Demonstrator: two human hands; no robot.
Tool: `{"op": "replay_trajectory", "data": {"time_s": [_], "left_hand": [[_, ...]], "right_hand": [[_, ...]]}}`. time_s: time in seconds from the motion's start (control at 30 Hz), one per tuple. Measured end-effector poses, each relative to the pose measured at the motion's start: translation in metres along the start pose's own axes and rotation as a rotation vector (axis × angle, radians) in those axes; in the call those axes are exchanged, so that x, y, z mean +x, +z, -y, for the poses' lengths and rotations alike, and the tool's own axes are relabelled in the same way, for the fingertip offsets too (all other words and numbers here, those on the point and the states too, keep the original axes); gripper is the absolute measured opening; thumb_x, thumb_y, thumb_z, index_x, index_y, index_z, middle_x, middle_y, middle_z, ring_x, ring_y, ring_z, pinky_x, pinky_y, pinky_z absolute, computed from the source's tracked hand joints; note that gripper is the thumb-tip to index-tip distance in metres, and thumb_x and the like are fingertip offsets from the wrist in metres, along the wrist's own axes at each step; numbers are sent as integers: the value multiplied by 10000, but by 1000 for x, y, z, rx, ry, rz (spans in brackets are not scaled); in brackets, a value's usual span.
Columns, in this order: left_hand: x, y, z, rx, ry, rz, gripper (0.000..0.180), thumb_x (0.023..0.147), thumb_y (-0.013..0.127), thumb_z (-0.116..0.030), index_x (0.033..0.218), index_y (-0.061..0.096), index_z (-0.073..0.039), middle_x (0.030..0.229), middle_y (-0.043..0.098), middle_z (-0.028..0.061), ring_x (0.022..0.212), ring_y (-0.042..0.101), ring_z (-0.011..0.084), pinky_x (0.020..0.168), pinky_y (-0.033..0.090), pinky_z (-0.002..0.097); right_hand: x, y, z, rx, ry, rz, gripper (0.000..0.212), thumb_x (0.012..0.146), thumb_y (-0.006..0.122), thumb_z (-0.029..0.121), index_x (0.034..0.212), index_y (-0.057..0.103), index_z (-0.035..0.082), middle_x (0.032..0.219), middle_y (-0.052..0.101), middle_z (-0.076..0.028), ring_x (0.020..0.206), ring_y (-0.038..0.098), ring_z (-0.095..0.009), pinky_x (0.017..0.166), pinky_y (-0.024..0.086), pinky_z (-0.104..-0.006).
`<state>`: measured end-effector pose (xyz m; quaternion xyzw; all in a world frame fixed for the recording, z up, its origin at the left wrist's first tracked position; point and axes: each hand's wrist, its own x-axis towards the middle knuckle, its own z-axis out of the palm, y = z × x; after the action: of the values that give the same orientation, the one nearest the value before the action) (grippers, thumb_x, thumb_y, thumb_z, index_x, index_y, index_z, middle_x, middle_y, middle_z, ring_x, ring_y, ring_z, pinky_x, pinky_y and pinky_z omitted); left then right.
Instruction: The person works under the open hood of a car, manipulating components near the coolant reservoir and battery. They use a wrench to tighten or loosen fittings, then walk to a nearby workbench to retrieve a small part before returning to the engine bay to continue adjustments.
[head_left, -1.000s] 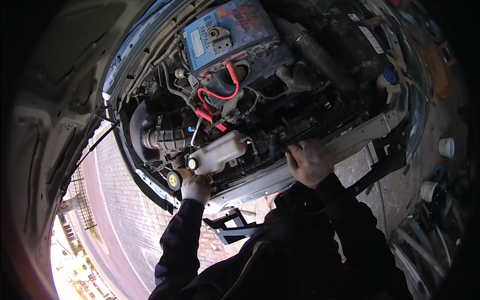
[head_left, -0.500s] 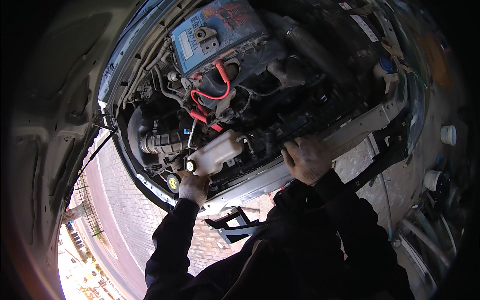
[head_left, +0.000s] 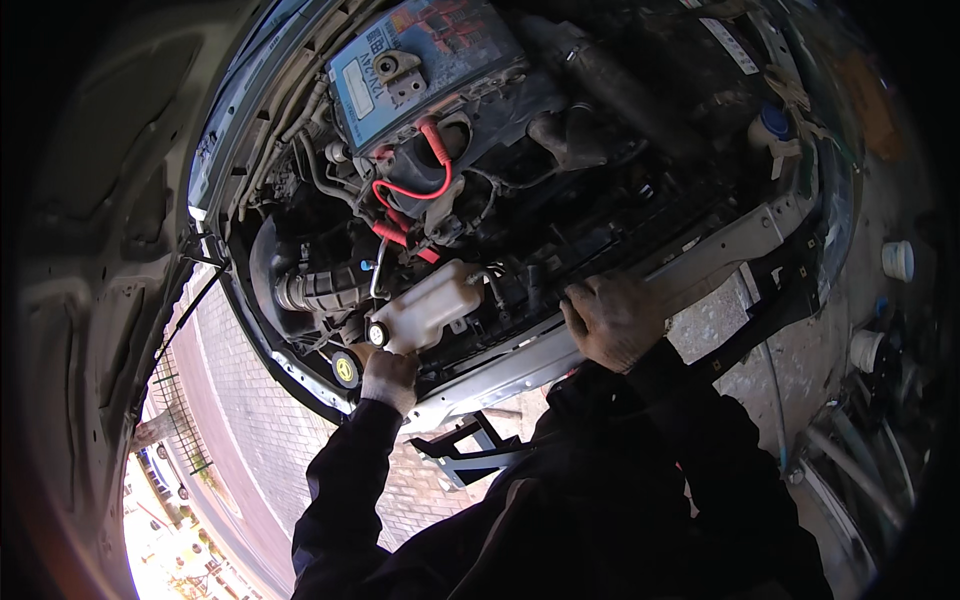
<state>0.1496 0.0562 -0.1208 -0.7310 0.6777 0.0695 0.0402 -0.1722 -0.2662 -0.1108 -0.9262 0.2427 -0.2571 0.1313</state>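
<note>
Both my hands wear light, soiled work gloves and are over the front of a car's engine bay. My left hand (head_left: 390, 381) is closed against the lower end of a whitish plastic reservoir tank (head_left: 428, 308), just below its round cap (head_left: 378, 333). What its fingers grip, if anything, is hidden. Beside that hand sits a round cap with a yellow mark (head_left: 345, 369). Farther right, my right hand (head_left: 615, 320) has its fingers curled over the grey metal front crossbar (head_left: 500, 366).
A blue-topped battery (head_left: 425, 65) lies at the back with a metal bracket (head_left: 400, 75) on it. A red cable (head_left: 415, 195) loops below. The raised hood (head_left: 90, 250) fills the left side. A blue-capped bottle (head_left: 772, 125) stands at right; white containers (head_left: 897, 260) are beyond.
The engine bay has shifted slightly left in view. My left hand's fingers look more curled beside the tank. My right hand stays on the crossbar.
</note>
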Motion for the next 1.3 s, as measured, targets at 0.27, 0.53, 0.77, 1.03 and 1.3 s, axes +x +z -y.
{"op": "replay_trajectory", "data": {"time_s": [0.27, 0.53, 0.77, 1.03, 1.3], "left_hand": [[1, -8, 3, 38, -23, 157, 133, 866, 765, -104, 993, 786, -70, 768, 698, 112, 743, 672, 363, 713, 549, 504], [-7, 13, -25, 50, -439, 83, 125, 915, 702, -186, 867, 817, -181, 850, 774, 95, 867, 773, 340, 805, 589, 509], [-7, 4, -4, 27, -17, -45, 137, 872, 697, -77, 984, 775, -94, 767, 699, 86, 762, 704, 340, 718, 540, 486], [7, -9, 12, 99, 238, 45, 119, 908, 653, -78, 801, 697, -51, 680, 665, 142, 640, 669, 344, 610, 513, 518], [-15, 33, -3, 116, -226, -30, 154, 948, 675, -181, 845, 788, -161, 804, 754, 73, 771, 756, 327, 696, 586, 484]], "right_hand": [[3, -5, 0, -46, -27, -2, 227, 946, 834, 374, 1010, 781, 162, 934, 692, -47, 885, 725, -262, 746, 612, -460], [8, -9, 2, -7, -20, 4, 215, 973, 801, 356, 947, 762, 146, 898, 696, -60, 864, 725, -278, 736, 604, -464], [10, -11, 3, -32, -38, 3, 224, 959, 812, 356, 939, 755, 141, 868, 683, -57, 841, 720, -278, 726, 599, -466], [10, -21, 3, -11, -45, 21, 268, 926, 839, 327, 828, 677, 138, 793, 651, -60, 731, 691, -279, 661, 573, -466], [11, -26, 5, -17, 9, 67, 258, 952, 795, 337, 803, 707, 146, 807, 709, -88, 750, 728, -325, 637, 579, -510]]}}
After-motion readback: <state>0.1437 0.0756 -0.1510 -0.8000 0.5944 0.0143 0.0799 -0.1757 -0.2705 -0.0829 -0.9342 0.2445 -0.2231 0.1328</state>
